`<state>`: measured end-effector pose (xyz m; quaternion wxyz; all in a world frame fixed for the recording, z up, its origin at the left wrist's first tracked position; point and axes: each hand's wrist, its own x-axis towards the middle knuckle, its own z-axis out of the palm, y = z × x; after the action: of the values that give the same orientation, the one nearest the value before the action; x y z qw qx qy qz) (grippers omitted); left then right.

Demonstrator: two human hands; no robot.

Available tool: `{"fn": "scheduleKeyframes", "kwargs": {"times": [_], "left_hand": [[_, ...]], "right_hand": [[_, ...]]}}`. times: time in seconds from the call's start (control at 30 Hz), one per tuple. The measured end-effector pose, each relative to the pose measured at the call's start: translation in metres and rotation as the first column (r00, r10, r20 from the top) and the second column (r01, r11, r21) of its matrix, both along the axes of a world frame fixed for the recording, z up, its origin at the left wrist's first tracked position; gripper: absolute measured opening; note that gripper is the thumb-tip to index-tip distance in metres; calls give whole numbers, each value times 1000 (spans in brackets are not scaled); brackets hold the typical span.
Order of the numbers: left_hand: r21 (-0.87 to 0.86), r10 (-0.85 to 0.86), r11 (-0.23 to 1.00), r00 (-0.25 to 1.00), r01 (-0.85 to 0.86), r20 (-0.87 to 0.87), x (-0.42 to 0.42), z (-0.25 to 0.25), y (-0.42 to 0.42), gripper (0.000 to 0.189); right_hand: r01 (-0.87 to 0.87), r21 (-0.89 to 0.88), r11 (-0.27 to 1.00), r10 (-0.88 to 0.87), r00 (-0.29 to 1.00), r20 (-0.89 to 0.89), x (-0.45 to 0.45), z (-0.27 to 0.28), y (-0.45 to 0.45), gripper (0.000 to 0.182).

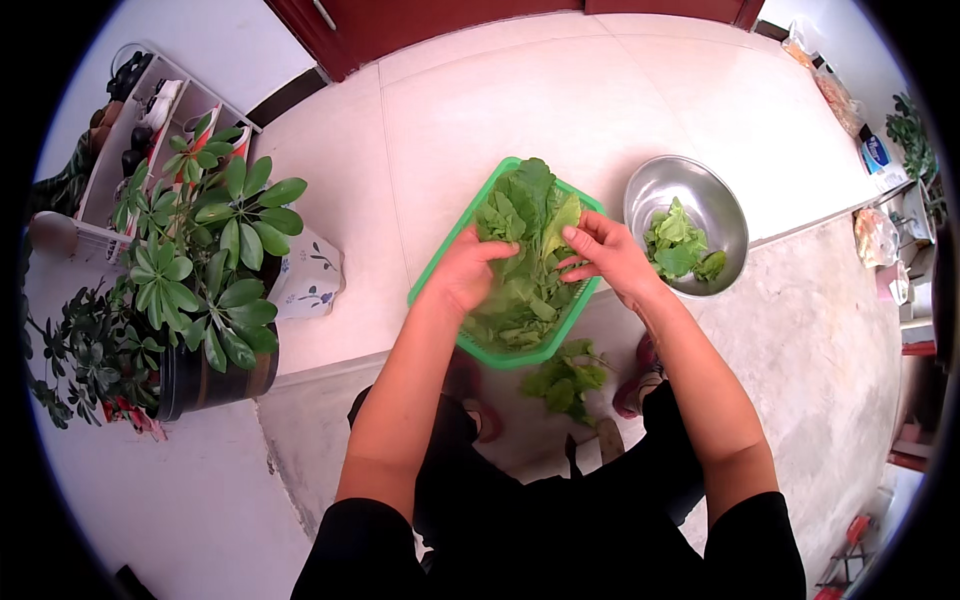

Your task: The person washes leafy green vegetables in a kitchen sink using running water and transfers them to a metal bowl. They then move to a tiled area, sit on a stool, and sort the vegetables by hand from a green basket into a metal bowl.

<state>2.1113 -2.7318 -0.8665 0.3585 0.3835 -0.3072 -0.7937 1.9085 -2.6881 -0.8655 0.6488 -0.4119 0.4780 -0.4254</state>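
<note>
A green plastic basket point(495, 363) with leafy greens point(532, 315) in it stands before me. Over it my left hand point(472, 268) grips a bunch of leafy greens point(529, 199) that rises towards the far rim. My right hand point(609, 253) has its thumb and forefinger on a yellowish leaf point(562, 223) at the bunch's right side. To the right of the basket sits a stainless steel bowl point(645, 180) with some torn green leaves point(675, 244). More leafy stalks point(566, 382) lie on the floor between my feet, just below the basket.
Potted plants point(217, 375) and a shoe rack point(187, 97) stand at the left. A raised tile edge point(330, 369) crosses the floor beneath the basket. Plastic bags point(876, 236) and other goods line the right wall. A dark red door point(450, 26) is at the far side.
</note>
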Motion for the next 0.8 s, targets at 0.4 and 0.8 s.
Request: {"fn": "scheduleKeyframes", "kwargs": {"times": [0.4, 0.8], "left_hand": [[160, 127, 979, 992, -126, 8, -3, -18, -14, 31], [331, 18, 942, 980, 50, -199, -10, -23, -10, 36]], "right_hand": [[-342, 4, 940, 341, 937, -77, -45, 6, 5, 24], [-174, 87, 981, 176, 984, -16, -25, 0, 12, 62]]}}
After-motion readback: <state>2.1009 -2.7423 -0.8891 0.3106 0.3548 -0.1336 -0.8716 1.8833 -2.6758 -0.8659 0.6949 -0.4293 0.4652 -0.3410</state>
